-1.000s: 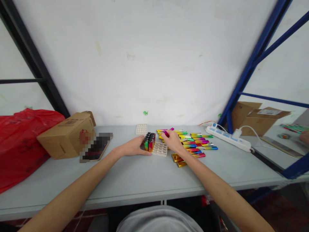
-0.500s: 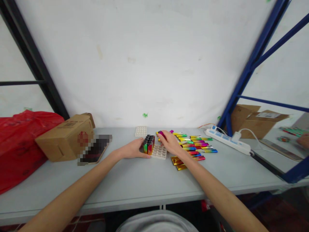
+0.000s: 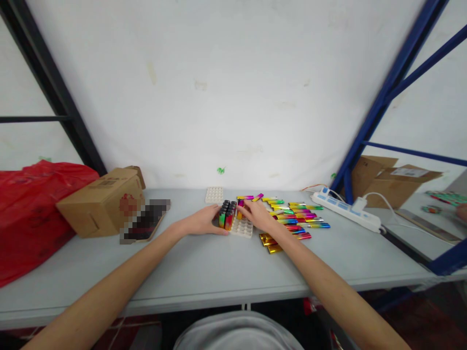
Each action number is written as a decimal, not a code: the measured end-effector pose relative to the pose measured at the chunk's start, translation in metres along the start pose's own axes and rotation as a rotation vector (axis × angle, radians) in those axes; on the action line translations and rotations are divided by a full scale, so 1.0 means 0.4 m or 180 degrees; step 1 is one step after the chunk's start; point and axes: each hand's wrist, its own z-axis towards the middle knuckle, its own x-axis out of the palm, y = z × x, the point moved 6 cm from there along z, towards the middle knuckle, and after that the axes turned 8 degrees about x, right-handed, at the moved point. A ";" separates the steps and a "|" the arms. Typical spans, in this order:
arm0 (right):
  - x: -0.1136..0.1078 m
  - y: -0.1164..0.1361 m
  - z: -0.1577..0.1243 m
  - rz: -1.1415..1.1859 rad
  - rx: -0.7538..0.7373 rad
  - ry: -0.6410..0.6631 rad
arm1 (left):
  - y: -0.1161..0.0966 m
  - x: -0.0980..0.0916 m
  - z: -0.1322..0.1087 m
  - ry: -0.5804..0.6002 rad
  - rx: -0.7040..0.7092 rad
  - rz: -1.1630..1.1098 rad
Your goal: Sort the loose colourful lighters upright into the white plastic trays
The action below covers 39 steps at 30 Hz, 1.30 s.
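Observation:
Several shiny, many-coloured lighters [image 3: 226,215] with black tops stand upright in the left part of a pale tray with rows of holes [image 3: 242,228]. My left hand [image 3: 203,221] curves around their left side, thumb along the near edge and fingers behind. A purple and gold lighter [image 3: 240,211] is pinched in my right hand [image 3: 257,215], upright over the far part of the tray, just right of the standing group. Whether its lower end sits in a hole I cannot tell. More loose lighters [image 3: 297,219] lie on their sides to the right, partly under my right forearm.
A second pale holed tray [image 3: 214,195] lies near the wall. On the left are a phone [image 3: 148,223], a cardboard box [image 3: 102,201] and a red plastic bag [image 3: 36,218]. A white power strip [image 3: 345,210] and blue frame [image 3: 368,126] bound the right; another person's hand [image 3: 461,211] shows beyond.
My right hand has brought the purple and gold lighter down and slightly nearer, turning it from slanted to upright over the tray. My left hand stays by the standing lighters. The view shifted slightly.

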 end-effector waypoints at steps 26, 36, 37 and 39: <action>-0.004 -0.005 0.005 0.0051 -0.0303 0.0420 | 0.003 0.000 -0.004 -0.0003 0.0073 0.0016; -0.115 -0.171 0.019 -0.0386 0.0314 -0.0423 | 0.006 0.003 0.000 0.0077 -0.0011 0.0147; -0.113 -0.189 0.023 -0.0496 0.0392 -0.0477 | 0.006 0.003 0.001 0.0086 -0.0019 0.0164; -0.099 -0.214 0.029 -0.0652 0.0432 -0.0516 | 0.007 0.003 0.000 0.0075 -0.0019 0.0188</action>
